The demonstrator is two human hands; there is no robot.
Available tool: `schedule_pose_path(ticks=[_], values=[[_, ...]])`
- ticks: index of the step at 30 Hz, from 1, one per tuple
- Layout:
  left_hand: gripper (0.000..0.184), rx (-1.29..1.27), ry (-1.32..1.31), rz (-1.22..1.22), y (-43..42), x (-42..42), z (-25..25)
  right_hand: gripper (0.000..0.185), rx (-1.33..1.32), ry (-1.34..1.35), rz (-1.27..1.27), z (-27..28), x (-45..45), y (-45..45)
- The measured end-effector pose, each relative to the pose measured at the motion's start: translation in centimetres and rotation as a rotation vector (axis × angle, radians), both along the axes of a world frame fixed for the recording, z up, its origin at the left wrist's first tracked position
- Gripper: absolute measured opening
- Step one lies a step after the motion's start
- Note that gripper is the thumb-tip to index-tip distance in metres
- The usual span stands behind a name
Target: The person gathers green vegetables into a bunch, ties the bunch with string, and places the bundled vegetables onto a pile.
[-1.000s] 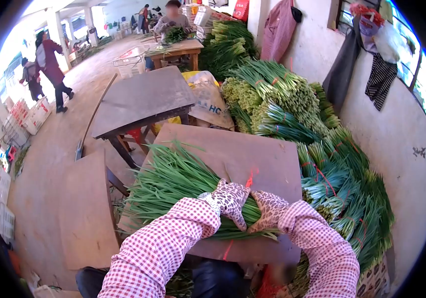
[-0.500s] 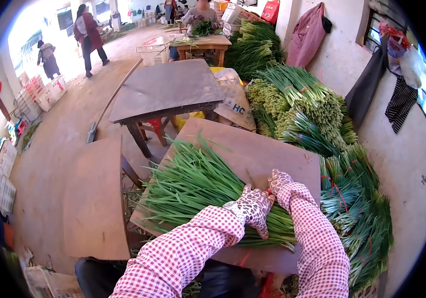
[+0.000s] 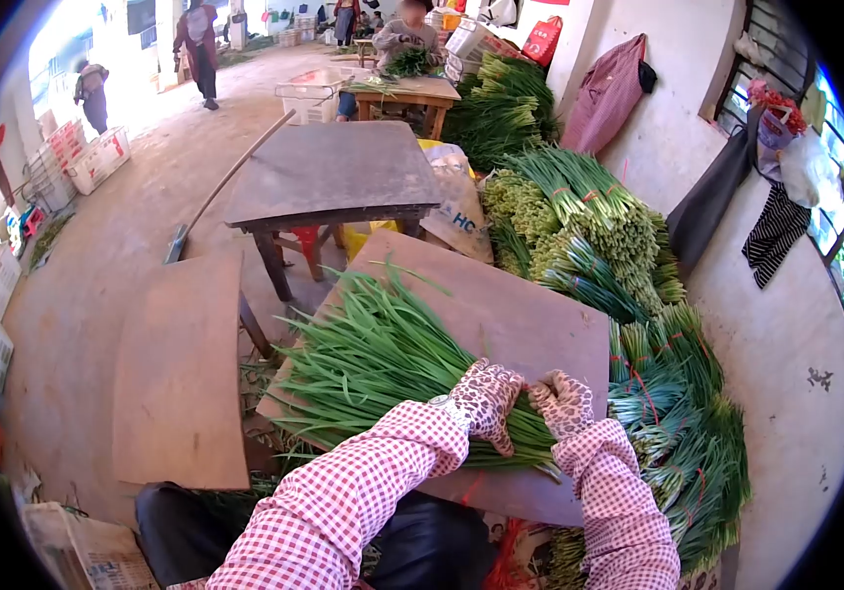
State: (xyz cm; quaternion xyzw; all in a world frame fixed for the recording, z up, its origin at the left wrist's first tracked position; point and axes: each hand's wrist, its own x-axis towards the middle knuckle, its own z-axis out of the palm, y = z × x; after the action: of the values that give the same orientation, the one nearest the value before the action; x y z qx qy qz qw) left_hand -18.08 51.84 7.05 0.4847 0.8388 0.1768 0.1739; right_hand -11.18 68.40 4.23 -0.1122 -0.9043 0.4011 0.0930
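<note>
A loose bunch of long green leafy stalks [image 3: 373, 344] lies across the brown board [image 3: 530, 334] before me, leaves to the left and stem ends to the right. My left hand [image 3: 486, 403], in a leopard-print glove, is wrapped over the bunch near its stem end. Just right of it, my right hand [image 3: 562, 401], gloved alike, is closed at the upper edge of the stalks; what its fingers pinch is too small to make out. A bit of red tie [image 3: 473, 487] shows on the board below the stalks.
Tied bundles [image 3: 678, 413] are heaped along the board's right side. Beyond the board stands a dark table [image 3: 338, 172]; a bare board [image 3: 181, 374] is at the left. A person [image 3: 407, 39] sits at a farther table, and two people are at the far left.
My right hand has shifted from the far side of the bunch back toward me, fingers now closed. My left hand stays on the stalks. The walking person in red is farther away.
</note>
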Motion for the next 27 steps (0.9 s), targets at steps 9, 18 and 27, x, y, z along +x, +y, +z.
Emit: schedule_pose_path(ticks=[9,18,27], values=[[0.086,0.205,0.026,-0.084,-0.2,-0.3,-0.3,0.027,0.632,-0.252,0.373,4.3,0.6,-2.3],[0.09,-0.055,0.063,-0.035,0.9,0.2,0.8,0.024,0.502,-0.072,0.41,1.2,11.5,-2.4],[0.093,-0.029,0.072,-0.038,1.1,0.0,0.1,0.03,-0.055,-0.33,0.362,-6.2,10.7,-7.2]])
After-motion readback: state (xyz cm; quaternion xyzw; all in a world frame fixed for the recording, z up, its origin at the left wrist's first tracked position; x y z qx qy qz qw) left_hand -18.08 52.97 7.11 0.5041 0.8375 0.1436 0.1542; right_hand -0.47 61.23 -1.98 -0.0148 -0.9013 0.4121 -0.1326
